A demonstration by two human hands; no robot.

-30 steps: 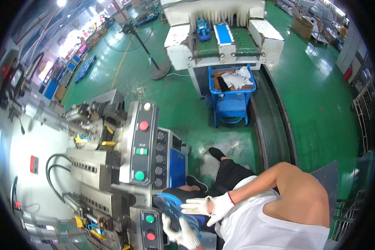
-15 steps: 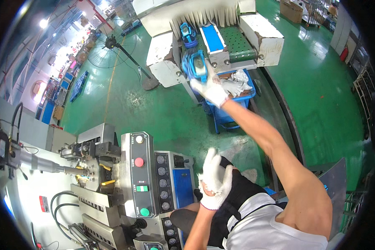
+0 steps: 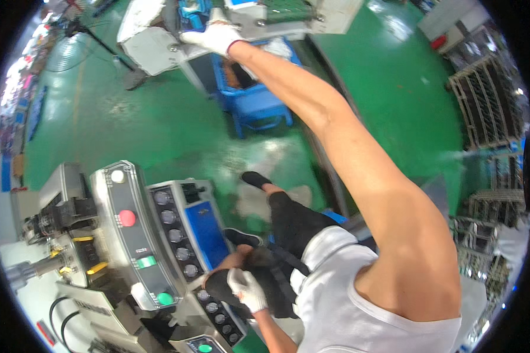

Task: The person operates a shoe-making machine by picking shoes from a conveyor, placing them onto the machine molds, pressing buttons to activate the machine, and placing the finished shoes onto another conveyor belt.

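My right arm stretches far forward to the mouth of a conveyor machine [image 3: 288, 29]. My right hand [image 3: 215, 36], in a white knitted glove, is closed on the near end of a blue shoe [image 3: 193, 17] at the left lane. The shoe is cut off by the upper edge, and the fingers on its far side are partly hidden. Low by my thigh hangs my gloved left hand [image 3: 246, 289], nothing visible in it, its fingers loosely bent and apart. It is nearest to the panel of round gauges [image 3: 218, 312].
Under the conveyor mouth stands a blue bin [image 3: 256, 100] with white cloth. At left is a machine with a button panel [image 3: 132, 235] and metal clamps. A fan stand [image 3: 134, 79] is at the far left, wire racks [image 3: 489, 106] at the right.
The view has swung down and right. My right hand has brought the blue shoe down at the conveyor's left lane. My left hand has dropped from before my lap to beside my thigh.
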